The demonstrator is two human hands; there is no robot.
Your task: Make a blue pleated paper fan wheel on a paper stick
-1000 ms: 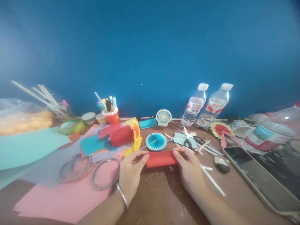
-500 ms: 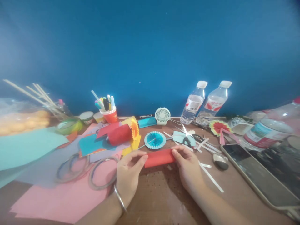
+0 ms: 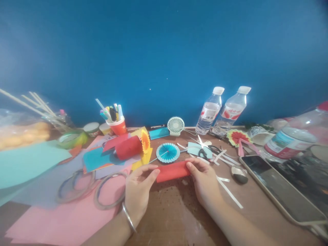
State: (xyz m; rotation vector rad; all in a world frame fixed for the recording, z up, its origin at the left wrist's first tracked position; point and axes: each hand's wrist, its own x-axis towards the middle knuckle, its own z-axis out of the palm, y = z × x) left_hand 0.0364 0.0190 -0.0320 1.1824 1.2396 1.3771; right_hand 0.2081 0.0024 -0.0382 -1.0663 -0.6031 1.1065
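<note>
A strip of red paper [image 3: 172, 172] is held up level above the near part of the table. My left hand [image 3: 140, 186] pinches its left end between thumb and fingers, and a silver bangle circles that wrist. At the right end, my right hand [image 3: 205, 177] grips the paper the same way. Just beyond the strip lies a pleated blue paper rosette [image 3: 168, 152] with a white edge and a thin stick. To its left are a red roll [image 3: 128, 147] and a scalloped orange-yellow paper piece [image 3: 145, 141].
Scissors [image 3: 202, 152] lie among white paper strips [image 3: 230, 192]. Rolls of tape [image 3: 110, 189] rest on pink paper [image 3: 64, 222] at left. A phone [image 3: 282, 188], water bottles [image 3: 208, 111], a small fan [image 3: 175, 126] and a cup of pens [image 3: 118, 126] stand around.
The view has shifted slightly, so everything sits a little further left. Both hands keep the same hold on the red paper, which tilts slightly more, its right end higher.
</note>
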